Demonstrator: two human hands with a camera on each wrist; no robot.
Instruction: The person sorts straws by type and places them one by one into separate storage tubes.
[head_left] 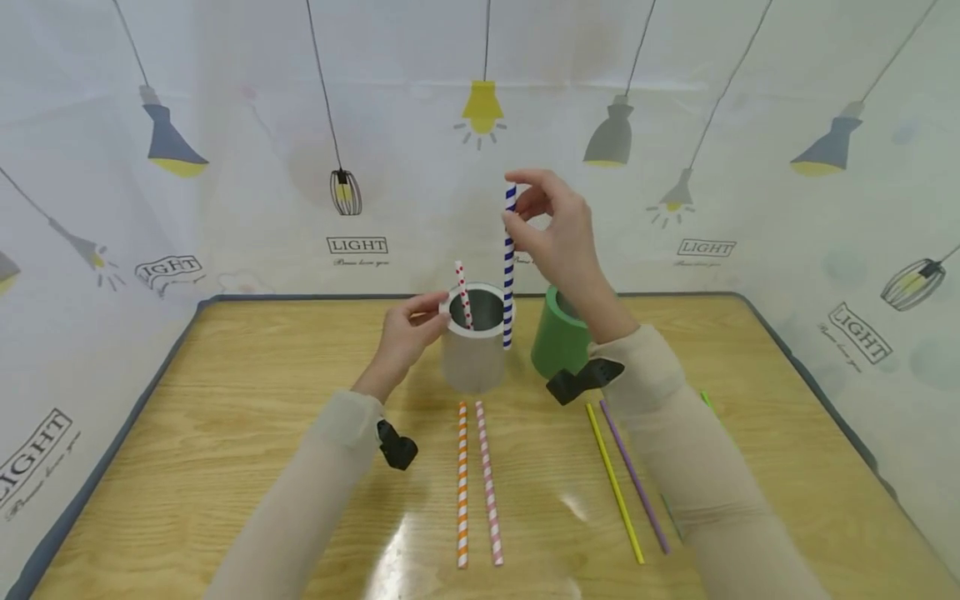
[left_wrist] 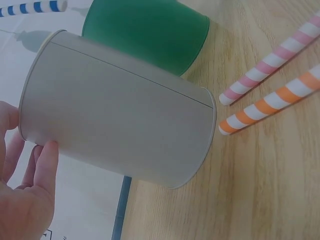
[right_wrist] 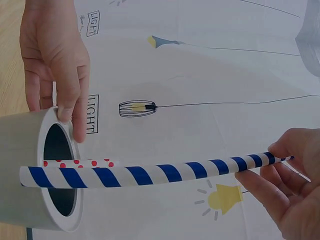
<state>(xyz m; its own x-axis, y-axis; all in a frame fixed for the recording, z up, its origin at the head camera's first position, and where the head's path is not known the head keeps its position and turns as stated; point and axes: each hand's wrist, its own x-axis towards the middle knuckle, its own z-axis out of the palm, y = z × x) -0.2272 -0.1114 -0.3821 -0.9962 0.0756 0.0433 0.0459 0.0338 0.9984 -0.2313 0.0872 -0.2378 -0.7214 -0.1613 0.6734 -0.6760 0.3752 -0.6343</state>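
A grey-white cylindrical cup (head_left: pixel 474 367) with a thick pale rim stands upright on the table. Inside it leans a white straw with red dots (head_left: pixel 462 287). My left hand (head_left: pixel 408 333) holds the cup at the left side of its rim. With thumb and fingertips, my right hand (head_left: pixel 555 221) pinches the upper end of a blue-and-white striped paper straw (right_wrist: pixel 130 176). That straw hangs nearly upright at the cup's right side. Its lower end is below rim height and, in the right wrist view, lies in front of the opening, outside the cup.
A green cup (head_left: pixel 558 342) stands to the right, partly behind my right forearm. Nearer me lie an orange-striped straw (head_left: pixel 462 492) and a pink-striped straw (head_left: pixel 490 492). Yellow (head_left: pixel 615 483), purple (head_left: pixel 633 475) and green (head_left: pixel 708 400) straws lie on the right, the green one partly hidden by my sleeve.
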